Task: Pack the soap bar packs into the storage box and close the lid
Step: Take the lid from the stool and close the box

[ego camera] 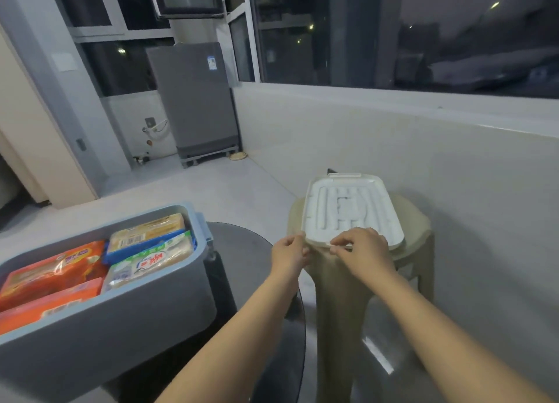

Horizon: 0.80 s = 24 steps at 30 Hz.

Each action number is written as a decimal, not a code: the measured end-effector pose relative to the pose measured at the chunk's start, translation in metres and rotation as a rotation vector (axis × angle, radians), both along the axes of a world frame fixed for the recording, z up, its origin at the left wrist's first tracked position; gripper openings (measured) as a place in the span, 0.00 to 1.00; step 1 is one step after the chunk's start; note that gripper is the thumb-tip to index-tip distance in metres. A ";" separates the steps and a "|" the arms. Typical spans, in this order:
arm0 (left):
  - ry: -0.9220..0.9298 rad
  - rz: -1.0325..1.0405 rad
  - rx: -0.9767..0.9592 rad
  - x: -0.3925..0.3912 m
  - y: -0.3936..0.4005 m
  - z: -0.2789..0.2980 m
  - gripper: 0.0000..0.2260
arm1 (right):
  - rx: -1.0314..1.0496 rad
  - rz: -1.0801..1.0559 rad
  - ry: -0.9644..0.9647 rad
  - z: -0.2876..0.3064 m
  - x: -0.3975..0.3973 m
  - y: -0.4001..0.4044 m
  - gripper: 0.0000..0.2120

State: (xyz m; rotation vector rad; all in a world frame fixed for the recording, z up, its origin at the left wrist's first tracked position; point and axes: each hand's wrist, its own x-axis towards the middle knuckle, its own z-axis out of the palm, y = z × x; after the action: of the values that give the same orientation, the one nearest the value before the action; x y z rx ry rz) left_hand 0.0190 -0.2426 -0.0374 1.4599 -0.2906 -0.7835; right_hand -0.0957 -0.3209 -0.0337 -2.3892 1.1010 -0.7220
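A grey-blue storage box point(127, 306) stands open at the left on a round dark table, filled with several soap bar packs: orange packs point(54, 269) on the left, yellow-and-blue packs point(148, 233) and a green-and-white one point(151, 259) on the right. The box's white lid point(348, 210) lies underside up on a beige plastic stool point(348, 297) to the right. My left hand point(289, 256) pinches the lid's near left corner. My right hand point(361, 248) grips its near edge, fingers curled over the rim.
The round dark table point(242, 251) sits between the box and the stool. A low white wall under windows runs along the right. A grey appliance point(196, 100) stands at the far end of the light floor.
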 end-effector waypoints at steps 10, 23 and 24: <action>0.122 -0.017 0.014 0.010 -0.012 0.008 0.12 | 0.027 0.086 -0.155 0.008 -0.006 0.002 0.05; 0.032 0.044 -0.373 0.001 0.095 0.112 0.11 | -0.278 0.225 -0.586 0.063 0.005 0.079 0.10; 0.025 0.039 -0.396 0.002 0.105 0.117 0.11 | -0.300 0.234 -0.620 0.068 0.008 0.086 0.09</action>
State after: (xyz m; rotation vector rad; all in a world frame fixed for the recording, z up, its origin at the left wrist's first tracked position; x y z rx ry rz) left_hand 0.0206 -0.1371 0.0798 1.0796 -0.3736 -0.6680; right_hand -0.0882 -0.2349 0.0339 -2.2117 0.4735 -1.4873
